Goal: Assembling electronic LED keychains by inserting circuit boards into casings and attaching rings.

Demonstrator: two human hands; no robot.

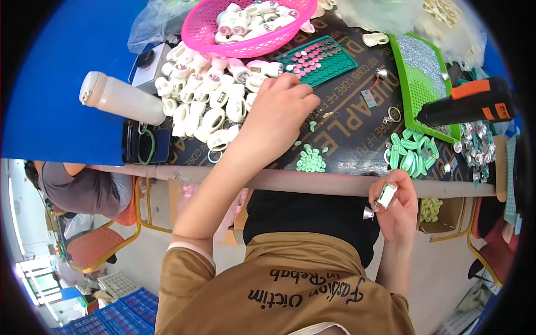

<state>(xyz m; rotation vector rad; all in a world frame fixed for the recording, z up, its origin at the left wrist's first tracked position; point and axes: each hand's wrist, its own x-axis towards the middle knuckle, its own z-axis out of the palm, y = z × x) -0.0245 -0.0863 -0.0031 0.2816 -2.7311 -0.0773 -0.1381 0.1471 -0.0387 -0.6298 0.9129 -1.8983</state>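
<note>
The right hand [397, 207] pinches a small white-and-green part [386, 196] at the near edge of the worktop [357, 159], a silvery cone [368, 213] just beside it. The left hand [282, 114], fingers bent, is between a heap of white shells [192, 89] and a green tray [338, 67]; I can't tell whether it grips anything. Nearer the edge (a neat little mound) lie pale green pieces [310, 160].

Bare tabletop [354, 146] between green pieces [311, 160] and green strips [413, 155], white casings [194, 86] blocking left; tool [474, 101] right
</note>
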